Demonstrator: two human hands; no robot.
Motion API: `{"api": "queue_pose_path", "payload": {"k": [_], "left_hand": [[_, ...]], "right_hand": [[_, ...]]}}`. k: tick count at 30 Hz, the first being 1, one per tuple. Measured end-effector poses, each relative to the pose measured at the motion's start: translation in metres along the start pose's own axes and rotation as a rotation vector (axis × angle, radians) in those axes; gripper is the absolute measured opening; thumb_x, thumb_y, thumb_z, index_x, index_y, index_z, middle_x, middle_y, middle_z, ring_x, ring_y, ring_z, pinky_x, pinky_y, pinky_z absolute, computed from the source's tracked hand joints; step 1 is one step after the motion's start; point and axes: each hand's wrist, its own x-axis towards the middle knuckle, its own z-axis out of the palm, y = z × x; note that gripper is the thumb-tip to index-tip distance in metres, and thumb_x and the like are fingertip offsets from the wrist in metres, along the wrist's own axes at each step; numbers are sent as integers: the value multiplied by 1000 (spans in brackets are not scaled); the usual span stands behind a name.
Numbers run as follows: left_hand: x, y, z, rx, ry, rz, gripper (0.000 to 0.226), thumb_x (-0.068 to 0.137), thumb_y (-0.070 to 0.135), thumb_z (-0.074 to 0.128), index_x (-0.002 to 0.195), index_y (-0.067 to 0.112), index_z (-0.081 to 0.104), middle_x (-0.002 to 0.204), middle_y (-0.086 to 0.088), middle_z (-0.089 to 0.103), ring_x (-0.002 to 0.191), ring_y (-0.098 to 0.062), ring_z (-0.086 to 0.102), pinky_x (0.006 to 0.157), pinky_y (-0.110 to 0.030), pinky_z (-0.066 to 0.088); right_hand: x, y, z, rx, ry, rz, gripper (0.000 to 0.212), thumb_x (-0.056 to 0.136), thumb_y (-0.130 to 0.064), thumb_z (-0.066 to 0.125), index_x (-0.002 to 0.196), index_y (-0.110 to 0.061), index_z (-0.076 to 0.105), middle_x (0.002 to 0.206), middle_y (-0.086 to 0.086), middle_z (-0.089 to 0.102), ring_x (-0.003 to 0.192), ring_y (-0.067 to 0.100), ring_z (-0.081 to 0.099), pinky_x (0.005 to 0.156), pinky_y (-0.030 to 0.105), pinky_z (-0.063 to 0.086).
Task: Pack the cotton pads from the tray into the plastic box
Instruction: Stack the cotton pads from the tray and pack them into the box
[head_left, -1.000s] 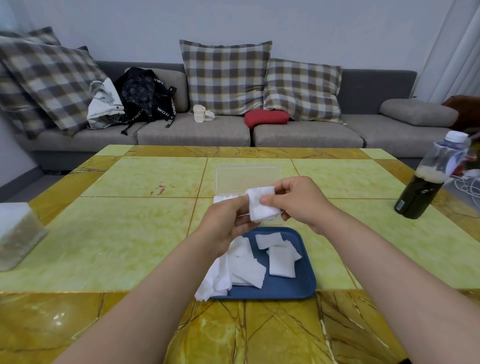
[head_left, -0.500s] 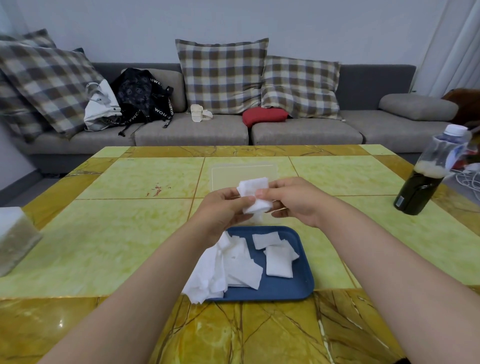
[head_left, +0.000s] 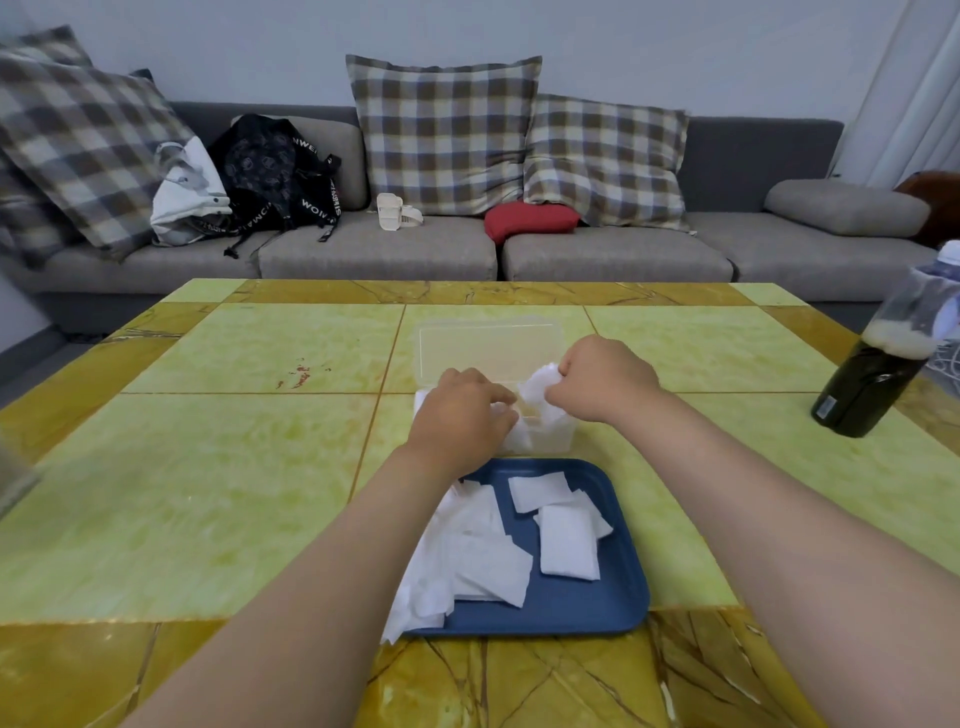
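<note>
A clear plastic box (head_left: 556, 439) stands open on the table just beyond the blue tray (head_left: 571, 608), its lid (head_left: 488, 348) tilted back. My right hand (head_left: 602, 382) pinches a white cotton pad (head_left: 537, 389) over the box's right half. My left hand (head_left: 460, 415) rests over the box's left half, fingers curled down on pads inside; what it grips is hidden. Several white cotton pads (head_left: 566, 540) lie loose on the tray, some hanging over its left edge.
A dark drink bottle (head_left: 878, 379) stands at the table's right edge. A translucent container (head_left: 13, 478) sits at the far left edge. Behind the table is a grey sofa (head_left: 379, 249) with plaid cushions, a black backpack and a red pillow.
Both hands moved forward and down from above the tray to the open box, carrying the cotton pad into it. The camera tilted slightly.
</note>
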Motion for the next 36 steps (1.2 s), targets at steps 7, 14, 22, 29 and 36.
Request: {"api": "queue_pose_path", "payload": {"k": [7, 14, 22, 29, 36], "left_hand": [[-1, -5, -1, -35, 7, 31, 34, 98, 29, 50, 126, 24, 67, 128, 1, 57, 125, -16, 39, 95, -24, 36], [-4, -13, -2, -85, 32, 49, 39, 97, 26, 55, 136, 21, 57, 130, 1, 58, 126, -17, 41, 95, -22, 34], [-12, -14, 2, 149, -106, 96, 69, 98, 56, 43, 158, 28, 21, 168, 2, 10, 154, -19, 3, 123, -38, 6], [-12, -14, 6, 277, -201, 155, 77, 97, 63, 35, 160, 31, 3, 169, 3, -1, 155, -18, -3, 125, -41, 1], [-19, -7, -5, 152, -95, 132, 68, 100, 53, 42, 159, 28, 19, 167, 3, 15, 153, -18, 8, 123, -39, 10]], "right_hand": [[4, -30, 8, -313, -15, 21, 16, 82, -8, 59, 72, -17, 50, 75, 0, 55, 59, 16, 50, 50, 23, 37], [11, -37, 9, 128, -255, 127, 25, 92, -19, 52, 76, -4, 64, 64, 5, 66, 53, 19, 55, 53, 24, 42], [16, -39, 2, 396, -328, 233, 19, 95, -4, 41, 85, 0, 57, 88, 21, 64, 75, 33, 62, 77, 40, 55], [11, -47, 5, 451, -466, 232, 23, 97, -4, 36, 100, -4, 59, 82, 15, 59, 61, 25, 52, 64, 32, 46], [1, -17, -5, 537, -232, 77, 27, 96, -9, 49, 114, 1, 67, 111, 17, 71, 90, 25, 72, 78, 38, 58]]}}
